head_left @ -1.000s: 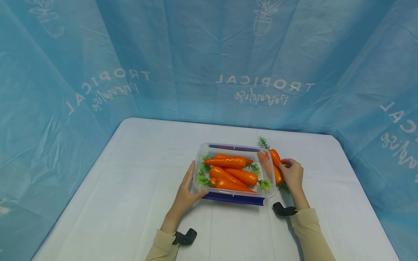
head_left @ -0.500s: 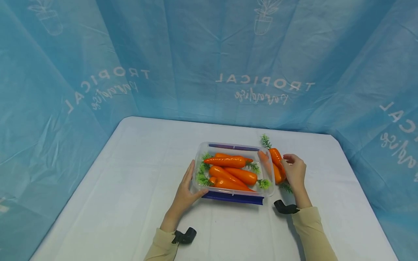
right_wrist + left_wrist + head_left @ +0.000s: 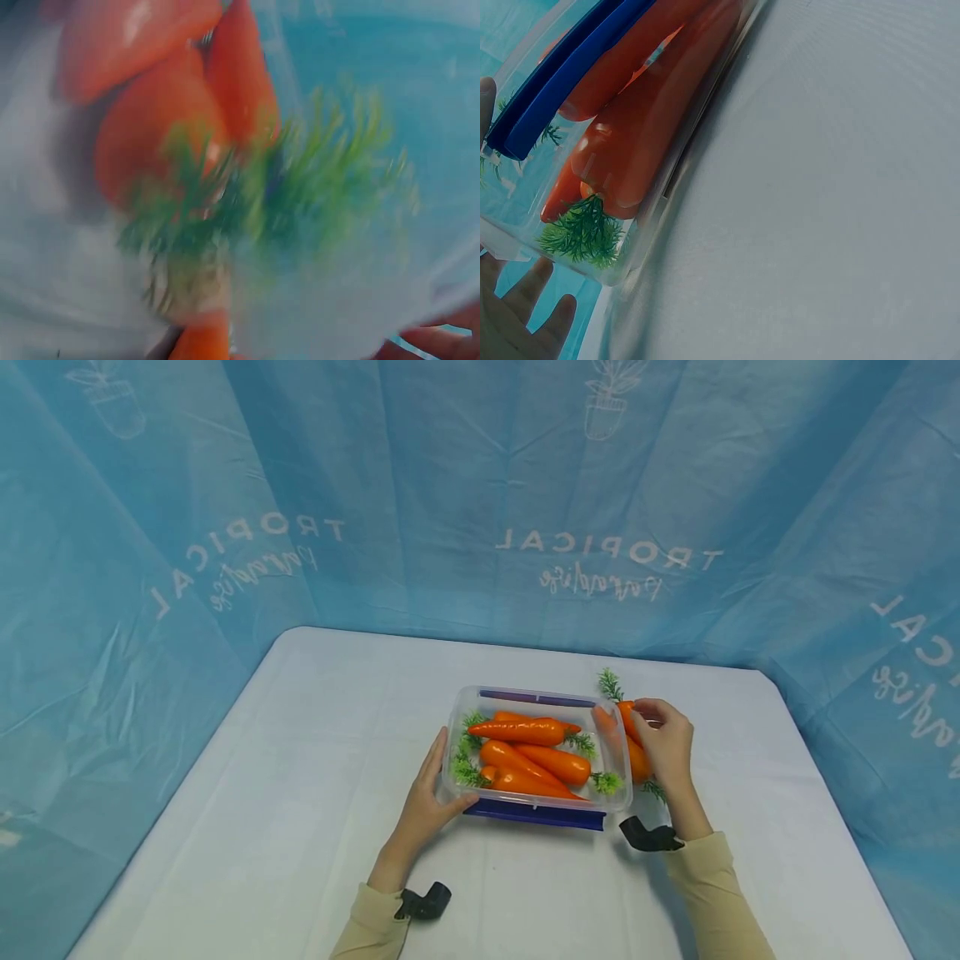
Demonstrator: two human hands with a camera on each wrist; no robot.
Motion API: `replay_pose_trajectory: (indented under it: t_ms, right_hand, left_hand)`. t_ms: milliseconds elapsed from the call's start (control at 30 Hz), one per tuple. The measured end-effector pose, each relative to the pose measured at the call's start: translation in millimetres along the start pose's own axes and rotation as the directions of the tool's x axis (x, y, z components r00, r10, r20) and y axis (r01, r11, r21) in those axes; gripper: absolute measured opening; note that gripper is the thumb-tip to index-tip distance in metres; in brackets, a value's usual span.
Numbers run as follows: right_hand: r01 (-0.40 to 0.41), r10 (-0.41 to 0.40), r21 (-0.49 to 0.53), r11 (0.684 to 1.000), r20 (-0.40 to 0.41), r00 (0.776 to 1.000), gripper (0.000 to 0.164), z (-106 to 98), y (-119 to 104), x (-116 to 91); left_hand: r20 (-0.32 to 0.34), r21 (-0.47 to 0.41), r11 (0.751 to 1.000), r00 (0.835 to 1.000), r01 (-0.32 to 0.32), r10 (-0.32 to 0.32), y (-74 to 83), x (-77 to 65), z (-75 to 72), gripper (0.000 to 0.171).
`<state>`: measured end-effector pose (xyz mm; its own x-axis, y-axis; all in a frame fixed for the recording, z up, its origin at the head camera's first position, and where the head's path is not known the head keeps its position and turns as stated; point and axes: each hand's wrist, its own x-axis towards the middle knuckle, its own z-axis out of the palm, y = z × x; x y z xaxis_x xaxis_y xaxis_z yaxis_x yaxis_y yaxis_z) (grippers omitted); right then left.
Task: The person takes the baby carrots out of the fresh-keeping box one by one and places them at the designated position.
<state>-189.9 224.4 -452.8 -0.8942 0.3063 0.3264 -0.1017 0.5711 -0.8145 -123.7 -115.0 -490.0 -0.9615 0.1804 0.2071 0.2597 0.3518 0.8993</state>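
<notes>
We've got our left hand (image 3: 422,808) straight-fingered against the box (image 3: 536,804), right hand (image 3: 669,745) at the carrots (image 3: 640,764) beside it, can't tell if gripping.

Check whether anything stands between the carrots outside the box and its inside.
Yes: the right wall of the clear box stands between its inside and the outside carrots. Nothing visible separates those carrots from the right hand.

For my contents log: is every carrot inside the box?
No, carrots show outside the box, near the right hand.
</notes>
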Motion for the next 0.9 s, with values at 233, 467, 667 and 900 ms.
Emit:
replay_pose_trajectory:
  t_ms: [233, 467, 667, 900]
  right_hand:
    - [0.051, -0.053, 0.033, 0.998, 0.044, 0.998, 0.020, 5, -16, -4]
    - [0.059, -0.073, 0.113, 0.992, 0.119, 0.990, 0.021, 10, -35, -3]
    - [0.039, -0.067, 0.151, 0.988, 0.188, 0.980, 0.023, 22, -35, -5]
    - [0.077, -0.109, 0.139, 0.987, 0.242, 0.964, 0.023, 36, -37, -10]
  left_hand:
    - [0.000, 0.004, 1.000, 1.000, -0.005, 0.005, -0.3, 0.3, -0.9, 0.096]
    - [0.001, 0.009, 1.000, 1.000, -0.005, 0.005, -1.8, 1.9, -0.5, 0.097]
    - [-0.024, 0.028, 0.999, 0.999, -0.037, 0.038, -37.7, 5.8, 9.2, 0.102]
    - [-0.032, 0.031, 0.999, 0.999, -0.030, 0.031, -43.6, 5.2, 11.0, 0.101]
